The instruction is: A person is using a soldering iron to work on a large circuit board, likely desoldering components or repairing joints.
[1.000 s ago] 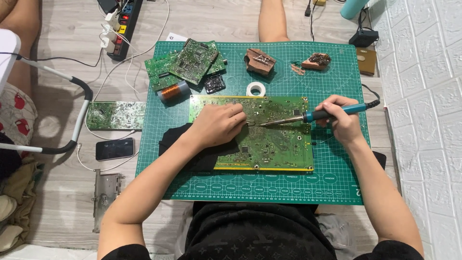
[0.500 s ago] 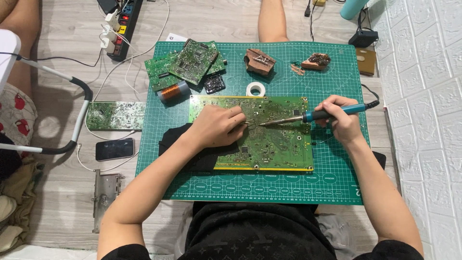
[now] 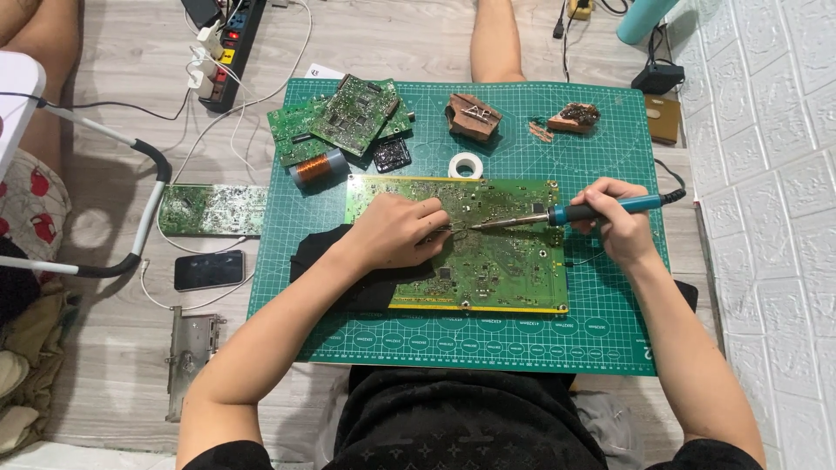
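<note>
Mid-soldering: the right hand (image 3: 620, 228) grips the soldering iron (image 3: 566, 213), tip on the large green circuit board (image 3: 496, 261) at mat centre, left hand (image 3: 396, 231) curled at nine o'clock, joint seemingly unfinished.

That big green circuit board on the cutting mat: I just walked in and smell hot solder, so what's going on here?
A person seated on the floor is soldering. The right hand holds a blue-handled soldering iron, its tip down on the large green circuit board. The left hand rests on the board beside the tip, apparently pinching something thin. The board lies flat on a green gridded cutting mat, with smaller boards piled at its far corner.
</note>
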